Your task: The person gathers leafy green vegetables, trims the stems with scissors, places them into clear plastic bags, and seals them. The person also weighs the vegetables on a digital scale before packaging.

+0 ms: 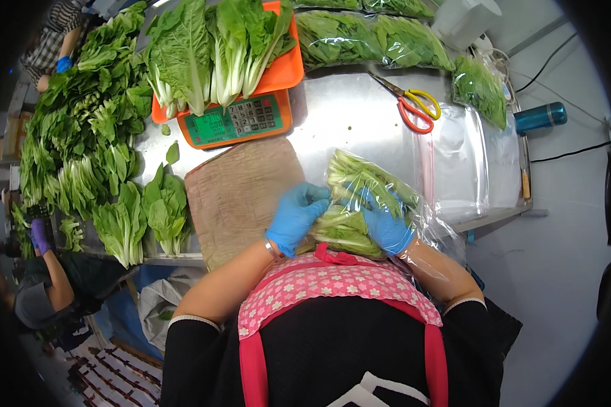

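Observation:
A bunch of leafy greens with pale stalks [347, 173] lies in a clear plastic bag [440, 226] at the table's front edge, close against my apron. My right hand [387, 221], in a blue glove, grips the greens with spread fingers. Clear film covers its wrist and part of the forearm, so the hand appears to be inside the bag. My left hand [296, 216], also blue-gloved, is at the left side of the bunch with thumb and fingertips close together. Whether it pinches the film cannot be made out. Beneath it lies a brown cloth [244, 188].
An orange scale [237, 119] bears a tray [280, 76] of lettuce-like greens [183, 56]. Loose greens [96, 112] pile up left. Scissors [412, 104], flat plastic bags [463, 157] and bagged greens [336, 40] lie ahead and right. A teal bottle [539, 118] and co-workers' arms [56, 274] flank the table.

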`<action>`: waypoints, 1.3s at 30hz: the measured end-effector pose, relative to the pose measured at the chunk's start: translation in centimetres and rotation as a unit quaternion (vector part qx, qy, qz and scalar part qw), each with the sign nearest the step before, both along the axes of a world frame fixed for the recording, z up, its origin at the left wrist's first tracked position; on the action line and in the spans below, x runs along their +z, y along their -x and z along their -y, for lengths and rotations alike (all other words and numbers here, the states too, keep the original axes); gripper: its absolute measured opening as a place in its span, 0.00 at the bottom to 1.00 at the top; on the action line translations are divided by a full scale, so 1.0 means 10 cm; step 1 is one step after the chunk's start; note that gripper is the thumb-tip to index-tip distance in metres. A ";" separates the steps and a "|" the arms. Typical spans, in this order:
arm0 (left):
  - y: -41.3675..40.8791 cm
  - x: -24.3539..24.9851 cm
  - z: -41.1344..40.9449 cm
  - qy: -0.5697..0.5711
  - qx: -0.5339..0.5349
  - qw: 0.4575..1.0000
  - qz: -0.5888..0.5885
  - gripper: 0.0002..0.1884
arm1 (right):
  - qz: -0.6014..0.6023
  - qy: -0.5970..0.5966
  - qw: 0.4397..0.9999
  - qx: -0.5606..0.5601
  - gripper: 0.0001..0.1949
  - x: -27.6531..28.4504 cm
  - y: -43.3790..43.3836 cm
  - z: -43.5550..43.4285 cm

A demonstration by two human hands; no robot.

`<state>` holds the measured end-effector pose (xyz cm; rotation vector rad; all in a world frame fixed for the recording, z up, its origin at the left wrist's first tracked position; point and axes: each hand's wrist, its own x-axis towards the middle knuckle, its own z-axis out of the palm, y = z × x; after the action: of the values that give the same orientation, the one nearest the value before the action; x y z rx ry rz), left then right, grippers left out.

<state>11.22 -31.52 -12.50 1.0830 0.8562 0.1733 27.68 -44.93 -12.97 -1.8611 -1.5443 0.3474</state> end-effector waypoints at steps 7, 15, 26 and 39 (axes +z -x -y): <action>0.10 -0.33 -0.02 -0.034 0.039 0.998 0.018 0.06 | 0.131 -0.012 0.991 0.030 0.14 -0.12 -0.03 0.11; 0.02 -0.39 -0.06 -0.017 0.080 0.997 0.014 0.06 | -0.112 0.050 0.992 -0.004 0.15 0.14 -0.09 0.17; -0.51 -0.24 -0.09 -0.160 -0.073 0.976 -0.130 0.29 | -0.180 0.059 0.982 -0.005 0.19 0.26 -0.07 0.05; -0.50 -0.51 -0.16 -0.290 -0.011 0.951 -0.110 0.17 | -0.140 0.095 0.985 0.027 0.17 0.49 -0.17 0.18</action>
<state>16.21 -29.92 -17.62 1.6853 1.0222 0.3003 29.37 -46.76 -8.09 -1.8223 -1.4101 0.7719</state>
